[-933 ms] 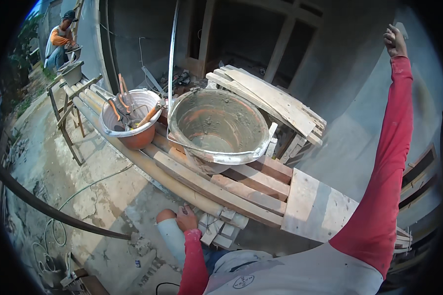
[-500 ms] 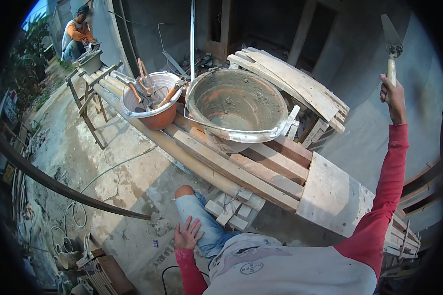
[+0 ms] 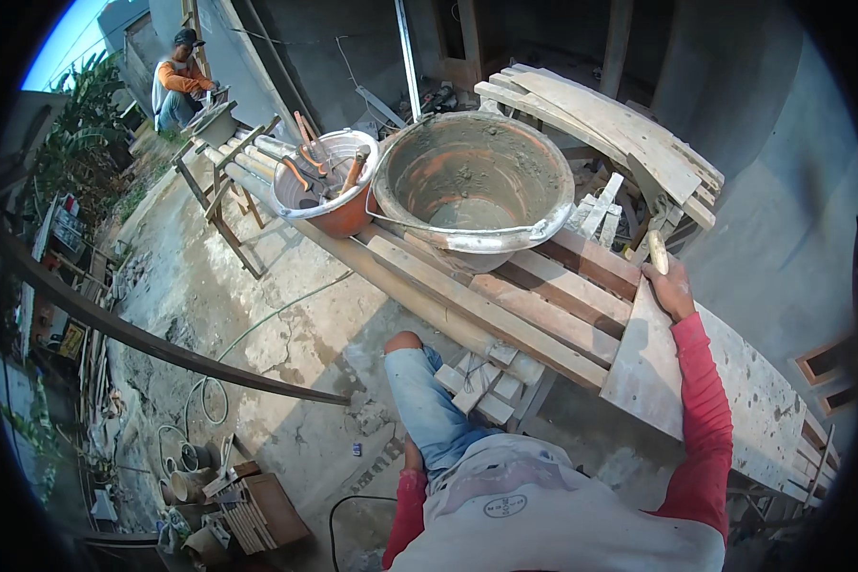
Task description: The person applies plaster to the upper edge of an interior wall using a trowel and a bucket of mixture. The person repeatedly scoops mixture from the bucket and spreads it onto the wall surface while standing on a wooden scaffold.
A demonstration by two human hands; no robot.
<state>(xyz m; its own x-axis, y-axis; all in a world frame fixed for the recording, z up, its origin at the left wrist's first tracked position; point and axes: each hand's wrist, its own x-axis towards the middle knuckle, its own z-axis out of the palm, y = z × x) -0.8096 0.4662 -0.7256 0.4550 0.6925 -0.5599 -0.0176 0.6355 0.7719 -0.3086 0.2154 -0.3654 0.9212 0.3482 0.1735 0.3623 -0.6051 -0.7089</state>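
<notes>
My right hand is closed round the pale handle of a trowel, above the end of a wooden board. The trowel's blade points away from me and is hard to make out against the lumber. Left of it stands a large tub, its inside coated with wet grey mortar. A smaller orange-and-white bucket beside the tub holds pliers, a wooden-handled tool and other hand tools. My left hand is down beside my thigh, its fingers hidden behind my leg.
The containers rest on a scaffold of timber beams and bamboo poles. Stacked planks lie behind the tub. A dark curved bar crosses the left side. A hose runs over the concrete. Another person crouches at the far left.
My right hand has come down with the trowel from high at the right to the board's end. My left hand has dropped from above my knee to beside my thigh. The view has shifted.
</notes>
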